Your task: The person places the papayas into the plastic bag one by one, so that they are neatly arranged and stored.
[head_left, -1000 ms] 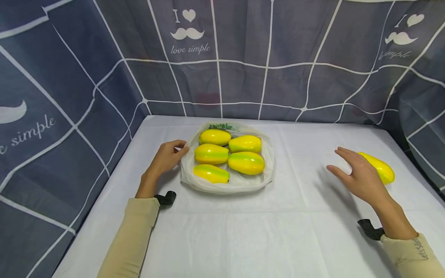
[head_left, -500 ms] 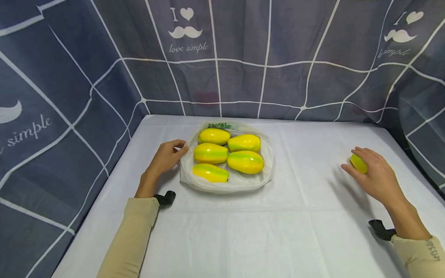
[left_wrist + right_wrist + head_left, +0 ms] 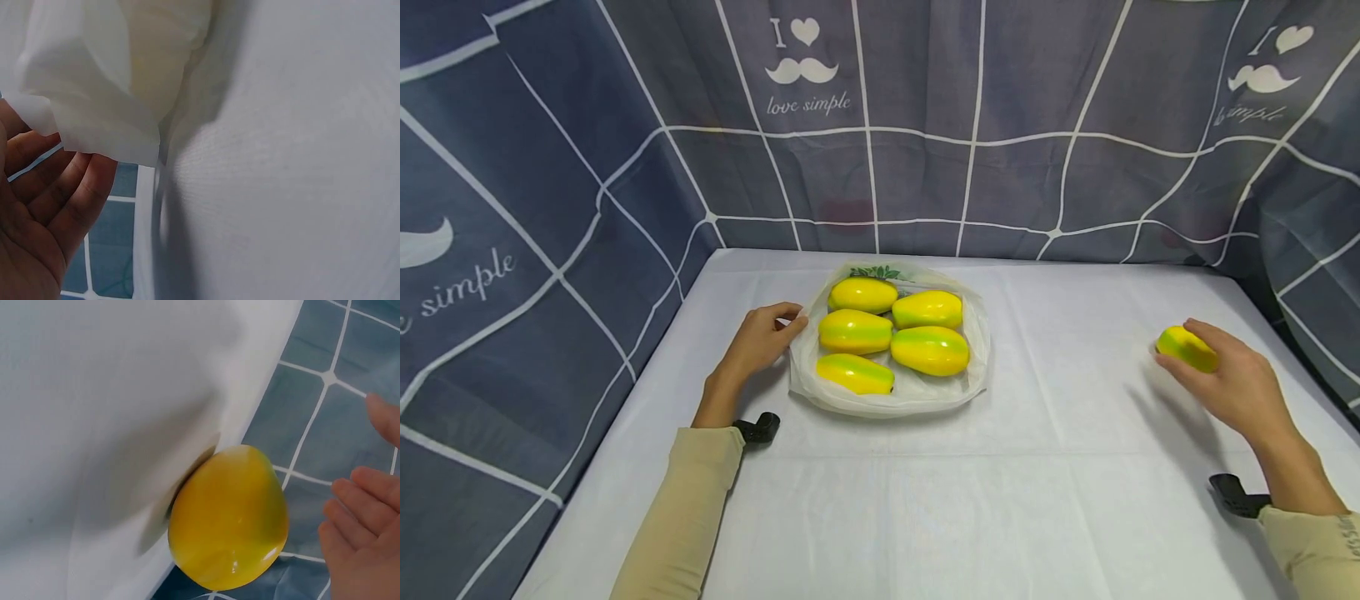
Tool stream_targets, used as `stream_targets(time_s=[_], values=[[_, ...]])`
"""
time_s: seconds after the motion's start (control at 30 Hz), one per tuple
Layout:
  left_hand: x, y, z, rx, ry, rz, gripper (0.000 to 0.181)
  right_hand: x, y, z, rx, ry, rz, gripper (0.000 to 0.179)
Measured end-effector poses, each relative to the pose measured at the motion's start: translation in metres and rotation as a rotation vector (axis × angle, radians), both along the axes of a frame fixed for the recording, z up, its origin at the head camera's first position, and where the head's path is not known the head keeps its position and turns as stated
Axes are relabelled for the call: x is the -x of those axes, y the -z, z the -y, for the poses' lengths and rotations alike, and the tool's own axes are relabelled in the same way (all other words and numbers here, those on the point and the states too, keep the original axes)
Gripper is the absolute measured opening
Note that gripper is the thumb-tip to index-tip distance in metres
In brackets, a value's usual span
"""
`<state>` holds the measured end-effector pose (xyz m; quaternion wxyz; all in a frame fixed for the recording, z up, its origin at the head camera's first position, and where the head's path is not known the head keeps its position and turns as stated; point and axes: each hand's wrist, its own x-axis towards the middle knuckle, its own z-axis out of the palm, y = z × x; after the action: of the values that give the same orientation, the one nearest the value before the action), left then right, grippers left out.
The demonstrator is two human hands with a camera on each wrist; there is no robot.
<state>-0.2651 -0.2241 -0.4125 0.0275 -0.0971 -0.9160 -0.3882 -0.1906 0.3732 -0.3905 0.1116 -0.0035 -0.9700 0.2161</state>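
My left hand (image 3: 757, 337) pinches the left edge of a whitish plastic bag (image 3: 917, 404), which lies spread open on the table. In the left wrist view, the thumb and fingertips hold the edge of the bag (image 3: 109, 122). Several glossy yellow-green, papaya-like fruits (image 3: 931, 351) lie inside it. On the right, another such fruit (image 3: 1187, 347) rests on the table, partly hidden behind my right hand (image 3: 1246, 385). In the right wrist view, the fingers of the right hand (image 3: 365, 531) are extended, with a gap between them and the fruit (image 3: 228, 519).
A white cloth covers the table (image 3: 970, 500). Grey-blue curtains (image 3: 925, 100) with white grid lines stand along the back and both sides. The single fruit lies near the table's right edge. Each wrist carries a black camera mount (image 3: 1236, 496).
My right hand has moved right, over and around the single fruit, whose left end now shows between thumb and fingers. The left hand and the bag have stayed in place.
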Motion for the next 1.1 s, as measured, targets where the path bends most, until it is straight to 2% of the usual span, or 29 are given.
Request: stream_targets(time_s=[0.27, 0.57, 1.1], values=[[0.0, 0.0, -0.001, -0.001, 0.004, 0.007, 0.04, 0.001, -0.002, -0.01, 0.102, 0.036, -0.016, 0.071], [-0.001, -0.001, -0.002, 0.006, 0.006, 0.022, 0.04, 0.004, 0.003, -0.028, 0.149, 0.068, 0.067, 0.072], [0.0, -0.002, -0.003, 0.01, 0.005, 0.019, 0.04, 0.007, 0.017, -0.05, 0.207, 0.113, 0.063, 0.071]])
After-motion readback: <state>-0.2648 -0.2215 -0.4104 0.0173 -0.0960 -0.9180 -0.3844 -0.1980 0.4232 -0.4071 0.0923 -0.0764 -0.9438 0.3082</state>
